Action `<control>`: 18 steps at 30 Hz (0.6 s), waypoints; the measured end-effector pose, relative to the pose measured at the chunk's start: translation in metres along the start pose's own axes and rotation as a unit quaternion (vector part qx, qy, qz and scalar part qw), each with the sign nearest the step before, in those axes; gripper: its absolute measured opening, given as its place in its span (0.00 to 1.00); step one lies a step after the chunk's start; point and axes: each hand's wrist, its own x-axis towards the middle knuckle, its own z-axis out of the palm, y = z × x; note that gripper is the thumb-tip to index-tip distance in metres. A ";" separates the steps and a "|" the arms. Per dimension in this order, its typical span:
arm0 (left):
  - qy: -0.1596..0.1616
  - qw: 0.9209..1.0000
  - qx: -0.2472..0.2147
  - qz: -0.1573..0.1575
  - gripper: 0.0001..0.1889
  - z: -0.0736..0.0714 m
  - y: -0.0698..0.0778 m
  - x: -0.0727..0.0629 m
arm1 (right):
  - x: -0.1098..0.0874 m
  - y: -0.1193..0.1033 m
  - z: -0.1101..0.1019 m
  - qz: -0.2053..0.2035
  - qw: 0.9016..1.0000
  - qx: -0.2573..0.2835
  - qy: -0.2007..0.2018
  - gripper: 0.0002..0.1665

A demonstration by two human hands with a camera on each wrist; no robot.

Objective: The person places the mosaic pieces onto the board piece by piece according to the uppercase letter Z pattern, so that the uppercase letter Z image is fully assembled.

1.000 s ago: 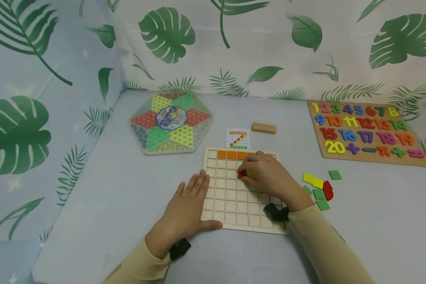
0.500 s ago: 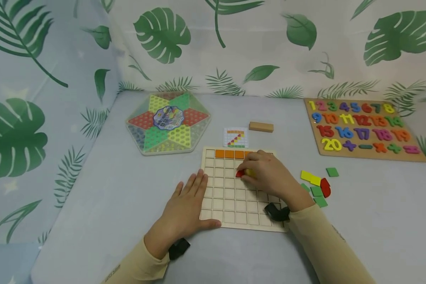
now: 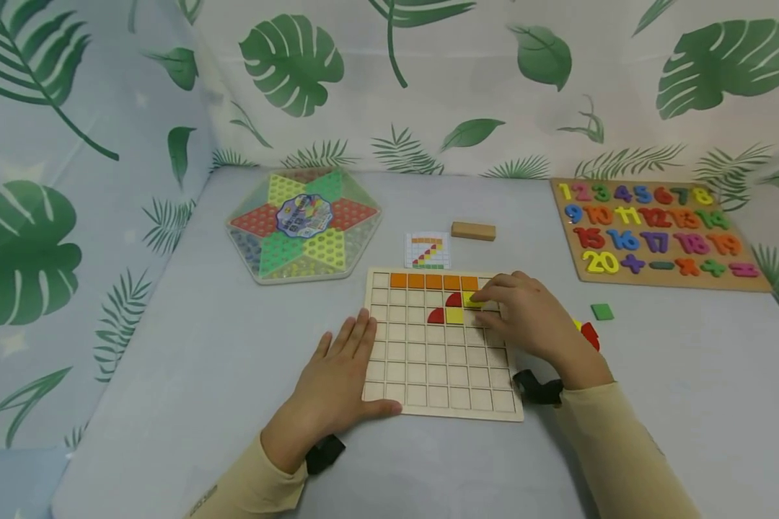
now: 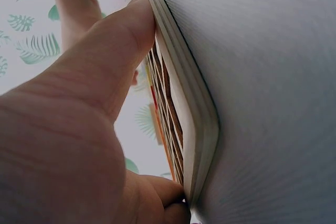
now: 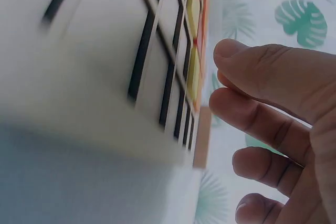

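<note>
A wooden grid board (image 3: 418,376) lies on the table, with several orange square tiles (image 3: 433,282) along its top row. Below them sit two red quarter-round tiles (image 3: 436,316) and two yellow square tiles (image 3: 454,316), stepping down to the left. My left hand (image 3: 333,380) lies beside the board, straight fingers at its left edge and thumb at its lower left corner; the left wrist view shows the thumb (image 4: 123,27) against the rim. Over the board's upper right hovers my right hand (image 3: 531,323), fingers loosely bent; the right wrist view shows nothing between thumb and fingers.
A printed pattern card (image 3: 427,250) and a wooden block (image 3: 473,231) lie behind the board. At the back left is a hexagonal star game board (image 3: 304,216); a number puzzle (image 3: 663,280) lies right. A green tile (image 3: 601,311) and red tiles (image 3: 590,336) show beyond my right hand.
My right hand has let go of the red tile, which now lies in the grid, and has moved right, uncovering the red and yellow tiles. My left hand keeps its place at the board.
</note>
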 end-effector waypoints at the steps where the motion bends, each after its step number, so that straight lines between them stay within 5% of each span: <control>1: 0.000 1.000 0.000 0.000 0.66 0.000 0.000 0.000 | -0.002 0.003 -0.001 0.007 1.000 -0.001 0.001 0.16; 18: -0.001 1.000 0.008 -0.004 0.66 0.001 0.000 0.001 | -0.040 0.055 -0.015 0.090 0.996 -0.014 -0.006 0.19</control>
